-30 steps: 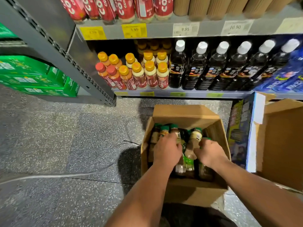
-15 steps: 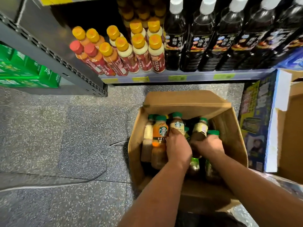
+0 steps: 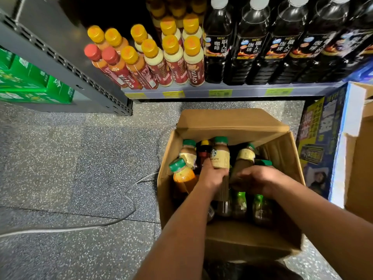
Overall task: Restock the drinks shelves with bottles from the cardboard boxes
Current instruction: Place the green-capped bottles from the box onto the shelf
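The latte bottle, green-capped with a pale label, now stands higher than its neighbours in the cardboard box. Half a second ago it sat level with them under the left hand, which now has its fingers wrapped round the bottle's lower body and is lifting it. Beside it the orange bottle has tipped over to the left, knocked out of its upright stand. The right hand is curled over a second, cream-labelled bottle; it seems to grip it, though blur hides the fingers. So the pick is under way and neither bottle is clear of the box yet. Just beyond the box, the bottom shelf holds yellow-capped coffee bottles and tall dark bottles
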Tool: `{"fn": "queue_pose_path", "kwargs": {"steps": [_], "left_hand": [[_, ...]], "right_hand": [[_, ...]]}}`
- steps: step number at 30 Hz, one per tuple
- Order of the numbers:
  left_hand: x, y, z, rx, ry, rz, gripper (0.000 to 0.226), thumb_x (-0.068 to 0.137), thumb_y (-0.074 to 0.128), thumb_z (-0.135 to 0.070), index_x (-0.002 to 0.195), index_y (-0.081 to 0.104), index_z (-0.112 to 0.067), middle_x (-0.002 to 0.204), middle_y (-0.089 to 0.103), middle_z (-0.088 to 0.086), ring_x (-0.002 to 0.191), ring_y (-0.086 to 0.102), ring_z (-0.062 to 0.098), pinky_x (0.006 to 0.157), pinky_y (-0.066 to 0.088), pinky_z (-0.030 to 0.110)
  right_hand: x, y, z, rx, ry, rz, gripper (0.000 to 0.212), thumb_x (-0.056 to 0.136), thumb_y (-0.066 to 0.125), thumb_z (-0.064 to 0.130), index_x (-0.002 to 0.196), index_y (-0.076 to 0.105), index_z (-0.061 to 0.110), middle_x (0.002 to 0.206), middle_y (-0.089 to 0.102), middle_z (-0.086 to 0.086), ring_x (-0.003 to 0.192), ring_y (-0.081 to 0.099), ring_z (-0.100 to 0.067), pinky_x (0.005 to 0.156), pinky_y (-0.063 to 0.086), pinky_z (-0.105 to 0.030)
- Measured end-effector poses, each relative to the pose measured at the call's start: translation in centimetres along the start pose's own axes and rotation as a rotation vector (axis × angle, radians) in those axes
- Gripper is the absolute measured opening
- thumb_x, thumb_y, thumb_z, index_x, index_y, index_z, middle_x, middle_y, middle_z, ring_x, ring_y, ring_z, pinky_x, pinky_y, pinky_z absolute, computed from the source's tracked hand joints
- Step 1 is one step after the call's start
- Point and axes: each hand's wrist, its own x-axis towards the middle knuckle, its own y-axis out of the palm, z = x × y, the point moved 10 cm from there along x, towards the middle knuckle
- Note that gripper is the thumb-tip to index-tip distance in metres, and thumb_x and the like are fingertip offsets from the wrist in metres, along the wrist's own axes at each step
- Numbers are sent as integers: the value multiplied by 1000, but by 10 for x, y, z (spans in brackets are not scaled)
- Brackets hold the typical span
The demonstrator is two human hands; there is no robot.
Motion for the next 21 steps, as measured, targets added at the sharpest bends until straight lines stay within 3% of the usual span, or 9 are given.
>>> {"fn": "queue_pose_path", "kwargs": {"steps": [2, 4, 7, 11, 14, 16, 19, 21], "left_hand": [[-2, 2, 1, -22, -2, 15, 61, 89, 63, -12, 141, 32, -14, 132, 51, 16, 118, 53, 33, 102, 44, 51], [-2, 3, 6, -49, -24, 30, 71, 85, 68, -12, 144, 29, -16, 134, 51, 15, 121, 52, 33, 103, 42, 53], [-8, -1, 7, -83, -30, 37, 81, 81, 73, -14, 146, 23, -20, 136, 49, 12, 121, 51, 32, 102, 43, 51], [-36, 0, -4, -122, 23, 64, 73, 82, 73, -19, 136, 27, -32, 130, 52, 7, 115, 55, 27, 99, 46, 50], [-66, -3, -31, -93, 126, 60, 71, 78, 77, -18, 133, 33, -33, 125, 56, 1, 108, 57, 19, 95, 47, 39], [-91, -9, -52, -69, 183, 44, 73, 77, 78, -16, 136, 36, -29, 122, 55, -4, 107, 54, 15, 92, 43, 32], [-137, -12, -85, -20, 224, 67, 64, 76, 79, -20, 131, 48, -29, 125, 59, -5, 116, 53, 18, 99, 42, 42], [-172, -17, -113, -16, 285, 80, 57, 75, 79, -17, 125, 53, -25, 121, 62, -4, 112, 56, 18, 97, 44, 40]], "right_hand": [[-10, 8, 1, -36, 24, 88, 23, 76, 61, 4, 95, 65, -7, 94, 67, -28, 81, 67, -35, 81, 56, -45], [-23, 18, 1, -87, 49, 211, 11, 84, 52, 0, 82, 61, -5, 79, 62, -22, 67, 63, -28, 62, 53, -33], [-32, 17, -7, -90, 54, 269, 12, 83, 49, -9, 85, 60, -4, 77, 61, -18, 72, 61, -28, 64, 49, -34], [-52, 14, -6, 24, -24, 267, 47, 63, 51, -20, 105, 59, -1, 77, 66, -18, 68, 66, -30, 55, 51, -34], [-85, 16, 10, 71, -161, 278, 72, 48, 58, -12, 117, 56, 7, 100, 66, -23, 89, 65, -37, 63, 55, -38], [-107, 14, 16, 93, -203, 275, 79, 47, 65, -11, 123, 56, 10, 106, 68, -22, 96, 66, -39, 73, 56, -43], [-151, 1, 32, 143, -268, 205, 80, 52, 69, -22, 125, 53, 7, 106, 67, -27, 97, 66, -44, 84, 53, -58], [-192, -4, 55, 177, -354, 181, 71, 59, 62, -30, 119, 51, 5, 101, 65, -30, 89, 65, -45, 77, 55, -56]]}}
